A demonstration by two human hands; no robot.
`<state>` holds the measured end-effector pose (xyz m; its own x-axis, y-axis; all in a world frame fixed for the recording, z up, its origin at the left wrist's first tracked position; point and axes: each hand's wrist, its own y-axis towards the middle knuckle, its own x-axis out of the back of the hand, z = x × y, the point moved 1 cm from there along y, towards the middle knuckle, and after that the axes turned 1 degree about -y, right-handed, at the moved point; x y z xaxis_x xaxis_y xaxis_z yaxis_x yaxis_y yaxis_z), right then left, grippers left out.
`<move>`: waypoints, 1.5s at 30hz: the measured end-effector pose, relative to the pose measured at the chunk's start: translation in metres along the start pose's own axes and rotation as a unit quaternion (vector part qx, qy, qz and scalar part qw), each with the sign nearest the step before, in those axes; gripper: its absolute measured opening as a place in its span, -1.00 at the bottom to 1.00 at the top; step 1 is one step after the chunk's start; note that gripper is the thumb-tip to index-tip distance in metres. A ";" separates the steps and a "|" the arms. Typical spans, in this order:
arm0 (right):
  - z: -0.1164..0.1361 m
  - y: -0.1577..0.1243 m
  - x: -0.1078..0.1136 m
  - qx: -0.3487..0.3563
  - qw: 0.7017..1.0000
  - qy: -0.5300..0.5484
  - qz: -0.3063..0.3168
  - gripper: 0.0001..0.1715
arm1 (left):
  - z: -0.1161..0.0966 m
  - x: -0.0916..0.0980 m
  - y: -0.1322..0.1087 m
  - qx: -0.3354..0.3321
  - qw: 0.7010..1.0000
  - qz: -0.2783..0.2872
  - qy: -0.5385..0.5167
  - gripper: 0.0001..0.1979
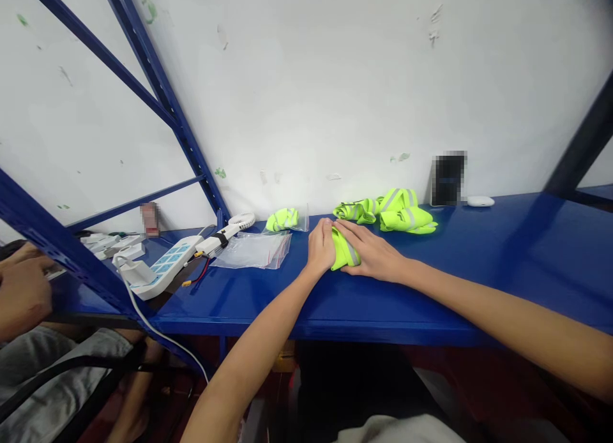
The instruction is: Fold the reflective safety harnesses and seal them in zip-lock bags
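A: Two hands are working on one folded neon-yellow strip (pixel 343 252), which is lying at the middle of the blue shelf (pixel 479 270), near its front edge.

B: How is each one holding it?

A: The left hand (pixel 320 246) is curling its fingers around the strip's left end and gripping it. The right hand (pixel 371 255) is lying flat and open on top, with its fingers stretching leftward until they are touching the left hand's knuckles.

B: What is sitting behind them?

A: A loose pile of the same neon strips (pixel 397 211) is lying further back toward the wall, apart from the hands. Left of that, one more rolled strip (pixel 282 219) appears to be sitting in a clear bag. A stack of empty clear bags (pixel 253 249) is lying just left of the left hand.

B: And farther left?

A: A white handheld fan (pixel 230 229) and a white power strip (pixel 165 264) are resting near the shelf's upright. Another person's hand (pixel 22 290) is showing at the left edge, and I am not making out what it is doing.

B: Anything on the right?

A: A small white oval object (pixel 480 201) is sitting by the wall, beside a dark blurred item (pixel 447 178).
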<state>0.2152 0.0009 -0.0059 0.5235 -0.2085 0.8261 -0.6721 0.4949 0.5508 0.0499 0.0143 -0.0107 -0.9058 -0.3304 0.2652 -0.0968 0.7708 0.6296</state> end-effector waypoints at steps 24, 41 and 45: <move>-0.010 0.012 -0.005 0.077 0.989 -0.112 -0.052 -0.26 | -0.018 -0.004 -0.009 -0.075 0.995 -0.052 0.034 -0.76; -0.012 0.002 -0.007 0.008 0.999 -0.032 -0.010 -0.15 | 0.008 0.167 0.014 0.170 0.744 0.216 0.610 -0.47; -0.009 0.003 -0.007 0.031 0.999 -0.007 -0.014 -0.13 | 0.003 0.165 0.017 0.117 0.776 0.149 0.602 -0.60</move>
<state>0.2142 0.0118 -0.0111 0.5350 -0.2338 0.8119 -0.6885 0.4363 0.5793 -0.1021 -0.0251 0.0413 0.1247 -0.2788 0.9522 -0.1571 0.9420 0.2964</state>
